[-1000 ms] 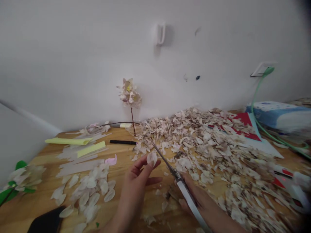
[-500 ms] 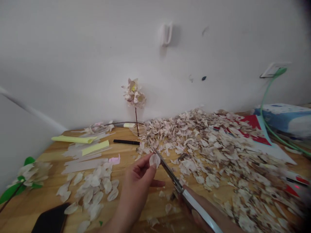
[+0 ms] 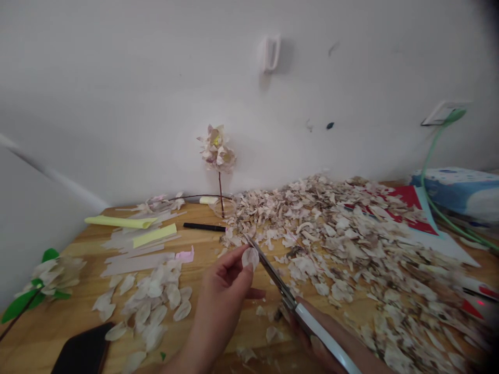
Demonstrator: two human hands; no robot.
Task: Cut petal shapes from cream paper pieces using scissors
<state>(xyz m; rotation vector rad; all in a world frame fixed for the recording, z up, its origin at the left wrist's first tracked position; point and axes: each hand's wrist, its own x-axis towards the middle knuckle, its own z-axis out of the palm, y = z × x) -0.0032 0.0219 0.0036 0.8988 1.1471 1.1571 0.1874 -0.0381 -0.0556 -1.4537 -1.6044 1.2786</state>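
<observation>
Between thumb and forefinger of my left hand (image 3: 224,293) is pinched a pale, rounded petal (image 3: 250,258). My right hand (image 3: 317,332) is closed round the light-coloured handle of a pair of scissors (image 3: 286,295). The blades point up and to the left, and their tips lie beside the petal's right edge. Whether they touch it I cannot tell. Left of my left hand lies a loose group of similar whitish petals (image 3: 150,298). A large heap of dried, brownish-white petals and scraps (image 3: 346,234) spreads behind and to the right of the scissors.
A flower on a brown stem (image 3: 217,148) stands near the wall. Left are yellow paper strips (image 3: 154,236), pale strips (image 3: 132,264), a black pen (image 3: 205,227), a dark phone (image 3: 82,349) and a white flower with green leaves (image 3: 47,280). A green cable (image 3: 427,161) hangs at the right.
The whole view has shifted slightly, moving the scene a little to the right. Both hands keep nearly the same pose, with the petal and scissors still held.
</observation>
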